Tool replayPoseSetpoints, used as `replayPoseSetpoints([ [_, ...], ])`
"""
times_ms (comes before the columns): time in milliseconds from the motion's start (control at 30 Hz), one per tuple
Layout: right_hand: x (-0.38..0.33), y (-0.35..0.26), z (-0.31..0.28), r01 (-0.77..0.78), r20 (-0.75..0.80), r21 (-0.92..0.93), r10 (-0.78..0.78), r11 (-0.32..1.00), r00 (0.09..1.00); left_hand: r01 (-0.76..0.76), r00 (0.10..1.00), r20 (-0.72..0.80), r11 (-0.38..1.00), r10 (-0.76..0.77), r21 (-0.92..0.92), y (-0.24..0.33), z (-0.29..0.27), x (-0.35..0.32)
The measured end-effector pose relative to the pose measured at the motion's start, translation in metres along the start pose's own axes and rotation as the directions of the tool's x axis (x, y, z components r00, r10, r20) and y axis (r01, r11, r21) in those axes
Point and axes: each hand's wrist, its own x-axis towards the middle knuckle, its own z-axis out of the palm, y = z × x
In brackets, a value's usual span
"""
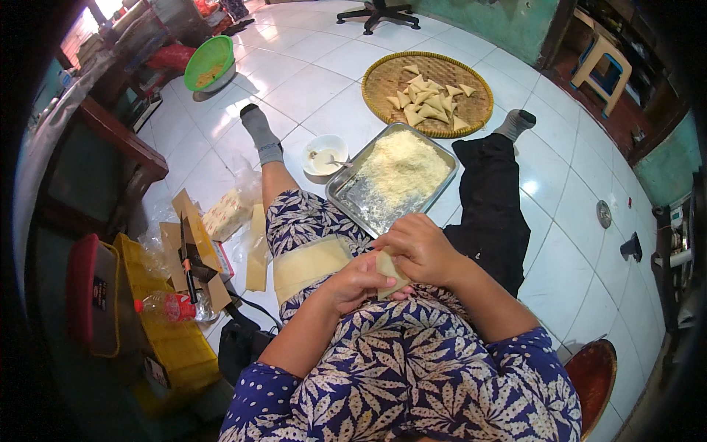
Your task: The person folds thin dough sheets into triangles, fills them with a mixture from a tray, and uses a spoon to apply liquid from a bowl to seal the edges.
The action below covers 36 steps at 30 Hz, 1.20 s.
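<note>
In front of my belly, my left hand (358, 282) is closed round a folded triangular pastry wrapper (389, 271), thumb on its near face. My right hand (418, 249) curls over the same wrapper from the right, its fingertips at the upper edge and partly hidden. Flat pale pastry sheets (312, 267) lie across my left thigh. Between my legs a metal tray (340, 193) holds a mound of pale yellow grated filling (403, 171). Beyond it, folded pastry triangles (434, 102) are heaped on a round woven tray (379, 82).
A white bowl (315, 147) with a spoon (340, 162) stands left of the tray. Farther off is a green basin (199, 65). To my left sit an open cardboard box (177, 254), a plastic bottle (171, 305) and a yellow crate (166, 335). A stool (605, 70) stands far right.
</note>
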Motion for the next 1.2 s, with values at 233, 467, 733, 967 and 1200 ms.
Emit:
replayPoseSetpoints([
  [233,0.024,0.063,0.005,-0.212,-0.23,0.289,0.283,0.933,0.931,-0.133,0.987,-0.102,0.986,0.123,-0.104,0.015,-0.016,0.011],
  [467,0.021,0.231,0.021,-0.784,-0.051,-0.217,0.796,0.581,0.604,-0.325,0.927,-0.214,0.944,0.308,-0.049,0.043,-0.049,0.035],
  [733,0.011,0.238,0.089,-0.659,-0.058,-0.593,0.792,0.462,0.607,-0.513,0.793,-0.375,0.858,0.48,0.014,0.1,-0.075,0.076],
  [967,0.01,0.221,0.082,-0.687,0.16,-0.218,0.72,0.693,0.676,-0.578,0.81,-0.304,0.774,0.502,-0.26,0.104,-0.076,0.106],
  [1200,0.008,0.211,0.107,-0.552,0.169,-0.347,0.63,0.758,0.758,-0.592,0.795,-0.372,0.748,0.479,-0.301,0.088,-0.088,0.116],
])
